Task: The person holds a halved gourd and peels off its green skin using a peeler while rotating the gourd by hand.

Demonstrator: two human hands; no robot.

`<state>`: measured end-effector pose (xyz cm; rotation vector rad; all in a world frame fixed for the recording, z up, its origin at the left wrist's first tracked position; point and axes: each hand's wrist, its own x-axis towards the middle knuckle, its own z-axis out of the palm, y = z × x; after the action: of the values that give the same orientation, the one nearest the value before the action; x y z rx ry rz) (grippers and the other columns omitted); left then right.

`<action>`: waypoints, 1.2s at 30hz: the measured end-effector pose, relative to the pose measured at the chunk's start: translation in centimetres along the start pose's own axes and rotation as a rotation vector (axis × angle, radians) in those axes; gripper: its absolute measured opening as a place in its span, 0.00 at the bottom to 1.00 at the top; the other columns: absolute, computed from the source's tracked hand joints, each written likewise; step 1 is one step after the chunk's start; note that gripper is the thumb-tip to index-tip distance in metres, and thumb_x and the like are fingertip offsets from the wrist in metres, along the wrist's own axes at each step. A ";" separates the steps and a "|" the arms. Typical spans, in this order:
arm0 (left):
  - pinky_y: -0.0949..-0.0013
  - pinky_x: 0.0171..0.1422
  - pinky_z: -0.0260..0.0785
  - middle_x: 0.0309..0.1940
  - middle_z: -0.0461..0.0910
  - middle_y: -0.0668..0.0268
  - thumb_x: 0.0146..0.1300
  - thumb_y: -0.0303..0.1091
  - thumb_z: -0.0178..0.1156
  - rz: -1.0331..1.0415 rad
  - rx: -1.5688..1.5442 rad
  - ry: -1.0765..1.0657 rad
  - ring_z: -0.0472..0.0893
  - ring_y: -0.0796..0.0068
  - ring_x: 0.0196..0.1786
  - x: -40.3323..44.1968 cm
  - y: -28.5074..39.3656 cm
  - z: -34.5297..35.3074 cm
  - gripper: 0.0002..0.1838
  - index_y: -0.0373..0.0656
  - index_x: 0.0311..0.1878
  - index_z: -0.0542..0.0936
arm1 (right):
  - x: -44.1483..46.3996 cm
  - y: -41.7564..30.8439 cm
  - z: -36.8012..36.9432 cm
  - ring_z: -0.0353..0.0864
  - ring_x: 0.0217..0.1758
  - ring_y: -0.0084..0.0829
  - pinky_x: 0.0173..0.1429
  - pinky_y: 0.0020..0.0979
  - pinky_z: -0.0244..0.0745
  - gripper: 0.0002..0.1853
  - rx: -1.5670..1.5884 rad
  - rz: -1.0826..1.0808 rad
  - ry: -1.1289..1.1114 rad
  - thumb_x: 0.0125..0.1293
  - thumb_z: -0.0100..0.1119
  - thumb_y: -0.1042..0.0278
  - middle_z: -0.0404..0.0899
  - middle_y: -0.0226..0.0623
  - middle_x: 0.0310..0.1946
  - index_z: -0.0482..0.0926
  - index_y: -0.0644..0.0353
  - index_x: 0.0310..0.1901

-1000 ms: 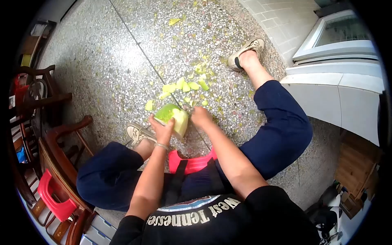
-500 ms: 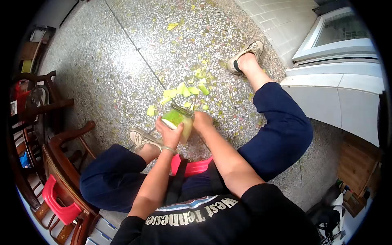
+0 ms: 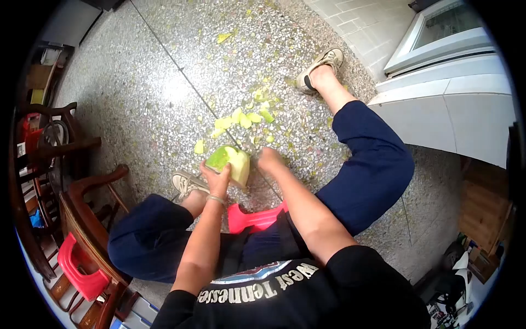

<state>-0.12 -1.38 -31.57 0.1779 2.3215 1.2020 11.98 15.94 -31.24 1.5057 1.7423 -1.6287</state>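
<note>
A thick chunk of winter melon [image 3: 239, 167], pale where peeled and green on its remaining rind, is held between my knees above the floor. My left hand [image 3: 217, 178] grips it from the near left side, thumb across the rind. My right hand [image 3: 269, 160] is closed just right of the melon, around the handle of a knife. The knife's blade [image 3: 249, 147] is hard to make out against the speckled floor. Beyond the melon, several pale green peel pieces [image 3: 239, 118] lie on the floor.
Speckled terrazzo floor [image 3: 148, 126] spreads ahead, dotted with small peel scraps. A red plastic stool [image 3: 255, 218] is under me. Wooden chairs [image 3: 90, 205] stand at left, one bearing a red plastic piece [image 3: 82, 268]. At right is a white tiled ledge [image 3: 449, 112].
My right hand and the knife have come away from the melon's top edge, and the blade shows less. The melon has turned, showing more peeled side. The whole view has shifted slightly.
</note>
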 end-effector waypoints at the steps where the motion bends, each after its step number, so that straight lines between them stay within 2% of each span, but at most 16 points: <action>1: 0.62 0.39 0.74 0.55 0.60 0.54 0.52 0.34 0.65 -0.010 -0.013 -0.006 0.70 0.61 0.50 0.0 0.6 0.1 0.42 0.48 0.63 0.48 | -2.1 -2.5 -1.3 0.80 0.34 0.46 0.39 0.42 0.75 0.09 -0.212 -0.108 0.026 0.51 0.52 0.74 0.79 0.51 0.29 0.76 0.66 0.34; 2: 0.62 0.52 0.64 0.55 0.59 0.51 0.50 0.36 0.66 -0.055 -0.090 -0.028 0.67 0.59 0.54 -0.6 2.2 -0.2 0.43 0.41 0.63 0.49 | -3.3 -4.0 -1.8 0.80 0.41 0.48 0.45 0.41 0.75 0.11 -0.422 -0.214 0.050 0.50 0.52 0.74 0.79 0.52 0.34 0.77 0.65 0.37; 4: 0.61 0.65 0.54 0.55 0.58 0.47 0.47 0.38 0.68 -0.106 -0.160 -0.053 0.63 0.56 0.58 -0.5 2.3 -0.4 0.45 0.34 0.63 0.51 | -3.1 -4.4 -0.4 0.79 0.44 0.48 0.48 0.43 0.74 0.11 -0.473 -0.227 0.039 0.50 0.53 0.75 0.80 0.50 0.37 0.78 0.61 0.37; 10: 0.59 0.66 0.51 0.56 0.58 0.45 0.47 0.40 0.68 -0.055 -0.108 -0.025 0.60 0.54 0.60 0.0 1.7 -0.1 0.45 0.35 0.62 0.51 | -1.4 -2.8 1.2 0.80 0.44 0.47 0.47 0.43 0.74 0.08 -0.468 -0.237 0.140 0.53 0.52 0.75 0.80 0.47 0.36 0.79 0.58 0.35; 12: 0.63 0.52 0.70 0.58 0.56 0.52 0.49 0.37 0.67 0.029 0.094 0.020 0.64 0.59 0.58 -0.4 2.8 0.1 0.44 0.42 0.64 0.50 | -0.3 -2.2 1.2 0.80 0.44 0.47 0.48 0.42 0.74 0.08 -0.493 -0.204 0.125 0.53 0.53 0.75 0.80 0.47 0.37 0.79 0.59 0.35; 13: 0.63 0.52 0.70 0.58 0.56 0.52 0.49 0.37 0.67 0.025 0.095 0.019 0.64 0.59 0.58 -0.8 3.7 0.3 0.44 0.42 0.64 0.50 | 0.2 -1.7 1.0 0.79 0.45 0.47 0.49 0.41 0.73 0.09 -0.488 -0.182 0.104 0.53 0.53 0.75 0.80 0.47 0.38 0.79 0.58 0.36; 15: 0.57 0.67 0.50 0.56 0.57 0.44 0.44 0.41 0.70 0.040 0.127 0.063 0.59 0.51 0.60 -1.1 5.4 0.4 0.48 0.34 0.62 0.52 | 0.3 -1.6 0.4 0.78 0.47 0.46 0.50 0.39 0.73 0.09 -0.464 -0.128 0.071 0.52 0.54 0.75 0.80 0.47 0.39 0.80 0.59 0.36; 20: 0.59 0.67 0.50 0.57 0.56 0.47 0.44 0.38 0.69 -0.003 0.060 0.033 0.58 0.54 0.62 0.1 5.3 0.2 0.46 0.36 0.63 0.52 | 0.5 -2.0 0.0 0.79 0.48 0.44 0.51 0.38 0.73 0.10 -0.396 0.052 -0.022 0.52 0.55 0.74 0.79 0.49 0.41 0.80 0.63 0.37; 22: 0.61 0.68 0.49 0.58 0.56 0.50 0.45 0.36 0.67 -0.004 0.037 0.015 0.58 0.57 0.62 -0.1 4.5 0.3 0.45 0.38 0.63 0.52 | 2.1 -0.9 0.6 0.82 0.39 0.42 0.42 0.38 0.76 0.10 -0.318 0.254 -0.352 0.52 0.54 0.74 0.80 0.53 0.35 0.78 0.68 0.35; 23: 0.60 0.67 0.50 0.57 0.56 0.50 0.46 0.36 0.67 0.094 0.105 0.040 0.59 0.57 0.62 -0.8 3.8 0.3 0.44 0.37 0.63 0.52 | 1.9 1.4 1.6 0.80 0.26 0.38 0.30 0.38 0.74 0.09 -0.401 0.064 -0.220 0.54 0.52 0.73 0.79 0.53 0.28 0.77 0.71 0.31; 24: 0.60 0.67 0.51 0.57 0.56 0.50 0.46 0.35 0.67 0.194 0.175 0.064 0.59 0.57 0.62 -1.3 4.2 0.1 0.44 0.37 0.63 0.52 | -0.6 0.0 0.4 0.77 0.20 0.37 0.24 0.36 0.71 0.09 -0.190 0.235 -0.310 0.56 0.51 0.72 0.77 0.49 0.22 0.76 0.70 0.32; 28: 0.58 0.68 0.48 0.57 0.54 0.46 0.41 0.39 0.71 0.071 -0.050 -0.052 0.57 0.53 0.63 -3.2 6.0 -0.2 0.51 0.32 0.63 0.50 | 1.6 1.8 1.7 0.79 0.23 0.38 0.26 0.37 0.74 0.10 -0.113 0.229 -0.210 0.58 0.51 0.71 0.78 0.48 0.24 0.76 0.65 0.39; 29: 0.57 0.69 0.47 0.57 0.53 0.44 0.40 0.40 0.72 0.169 0.047 -0.033 0.56 0.51 0.64 -2.6 3.4 -0.3 0.51 0.32 0.62 0.50 | 2.2 1.3 0.8 0.82 0.32 0.40 0.34 0.39 0.76 0.12 -0.175 0.116 -0.190 0.58 0.51 0.69 0.80 0.48 0.32 0.78 0.62 0.41; 30: 0.57 0.69 0.47 0.57 0.53 0.44 0.40 0.40 0.72 0.171 0.048 -0.033 0.56 0.51 0.64 -2.9 3.6 -0.4 0.51 0.32 0.62 0.50 | 1.8 0.3 0.1 0.82 0.32 0.40 0.34 0.39 0.76 0.12 -0.174 0.116 -0.189 0.58 0.51 0.69 0.80 0.48 0.32 0.78 0.62 0.41; 33: 0.55 0.68 0.48 0.57 0.53 0.44 0.38 0.41 0.73 0.312 0.329 -0.012 0.55 0.49 0.63 -3.6 4.9 -0.3 0.53 0.32 0.62 0.50 | -2.4 -5.5 -2.8 0.79 0.48 0.41 0.51 0.39 0.73 0.11 -0.553 -0.061 -0.066 0.55 0.53 0.69 0.80 0.44 0.41 0.81 0.57 0.39; 36: 0.53 0.68 0.47 0.57 0.54 0.44 0.37 0.40 0.72 0.370 0.389 0.005 0.55 0.47 0.62 -3.6 5.0 -0.1 0.52 0.32 0.62 0.50 | -3.2 -5.3 -0.8 0.80 0.46 0.43 0.50 0.40 0.74 0.10 -0.601 -0.244 0.001 0.55 0.53 0.70 0.81 0.46 0.39 0.82 0.56 0.37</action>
<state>2.36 0.27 -26.21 0.7699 2.5791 0.8901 9.19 16.22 -25.72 1.0396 2.2170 -1.0391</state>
